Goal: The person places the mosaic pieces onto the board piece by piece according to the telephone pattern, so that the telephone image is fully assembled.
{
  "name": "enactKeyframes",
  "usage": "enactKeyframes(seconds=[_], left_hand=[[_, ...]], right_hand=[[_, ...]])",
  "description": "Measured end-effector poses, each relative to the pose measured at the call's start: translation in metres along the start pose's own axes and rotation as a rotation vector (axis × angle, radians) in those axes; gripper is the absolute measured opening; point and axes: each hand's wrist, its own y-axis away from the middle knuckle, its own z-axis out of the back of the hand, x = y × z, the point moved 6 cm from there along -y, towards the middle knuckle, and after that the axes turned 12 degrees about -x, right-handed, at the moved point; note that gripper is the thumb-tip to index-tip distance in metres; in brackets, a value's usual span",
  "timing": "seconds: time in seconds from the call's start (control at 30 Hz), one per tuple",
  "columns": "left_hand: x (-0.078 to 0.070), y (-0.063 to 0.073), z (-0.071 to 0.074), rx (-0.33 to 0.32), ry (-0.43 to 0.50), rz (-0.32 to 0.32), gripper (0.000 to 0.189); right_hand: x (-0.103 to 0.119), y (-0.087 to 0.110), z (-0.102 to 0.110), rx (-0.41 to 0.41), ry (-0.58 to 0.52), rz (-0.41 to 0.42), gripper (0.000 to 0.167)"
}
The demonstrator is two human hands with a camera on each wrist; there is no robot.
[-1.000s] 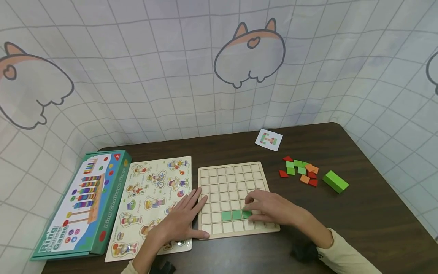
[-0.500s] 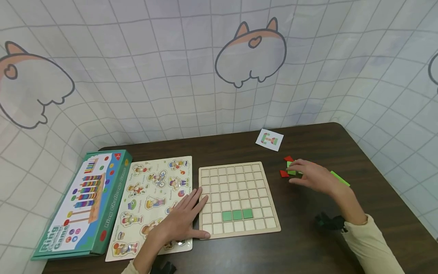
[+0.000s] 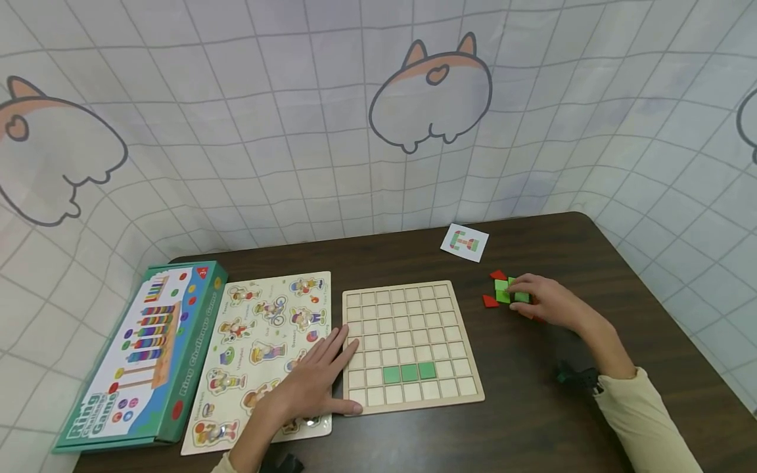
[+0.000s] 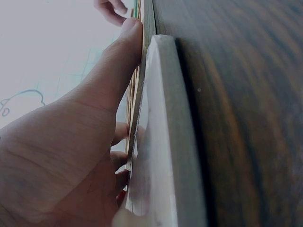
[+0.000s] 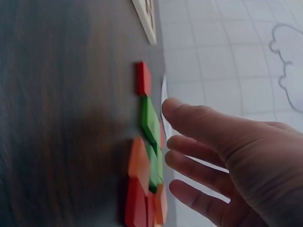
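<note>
My left hand (image 3: 313,378) lies with straight fingers across the left edge of a wooden grid board (image 3: 403,339), its thumb along the near corner. Three green square tiles (image 3: 409,373) sit side by side in one of the board's lower rows. Over at the right, my right hand (image 3: 550,302) reaches over a cluster of loose tiles. Its thumb and fingers (image 5: 189,146) are spread apart close by green tiles (image 5: 149,120), with nothing gripped between them. Red tiles (image 3: 490,301) and orange tiles (image 5: 138,163) lie around them, partly covered by this hand.
A picture card (image 3: 464,242) lies behind the tiles. Left of the grid board are a wooden picture puzzle (image 3: 236,368), partly under my left forearm, and a green Ring Challenge Game box (image 3: 142,355). A white tiled-pattern curtain (image 3: 284,164) hangs behind the dark table (image 3: 639,341).
My right hand has let go of the third green tile on the board and moved right to the loose tiles, covering the green block there. The left hand has stayed put.
</note>
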Motion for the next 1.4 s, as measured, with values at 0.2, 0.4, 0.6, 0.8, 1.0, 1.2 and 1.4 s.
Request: enactKeyframes(seconds=[0.2,0.4,0.6,0.8,1.0,1.2,1.4], left_hand=[[0.000,0.000,-0.001,0.001,-0.008,-0.002,0.106],[-0.001,0.001,-0.001,0.004,-0.004,-0.001,0.106],[0.000,0.002,-0.001,0.003,-0.003,0.001,0.106],[0.000,0.002,-0.001,0.003,-0.002,0.010,0.106],[0.000,0.003,-0.001,-0.003,-0.010,0.003,0.106],[0.000,0.002,0.000,-0.003,-0.014,0.008,0.106],[-0.001,0.000,0.002,-0.002,-0.008,0.005,0.105]], right_hand=[[0.005,0.000,-0.009,-0.004,0.057,0.067,0.023],[0.013,0.000,-0.013,-0.012,0.071,0.088,0.006],[0.016,-0.001,-0.015,-0.026,0.113,0.102,0.009],[0.017,-0.005,-0.003,-0.095,0.018,0.065,0.018],[0.047,-0.008,0.001,-0.210,-0.099,0.195,0.023],[0.124,-0.017,-0.017,-0.188,-0.180,0.433,0.025],[0.170,-0.018,-0.038,-0.068,-0.142,0.519,0.021]])
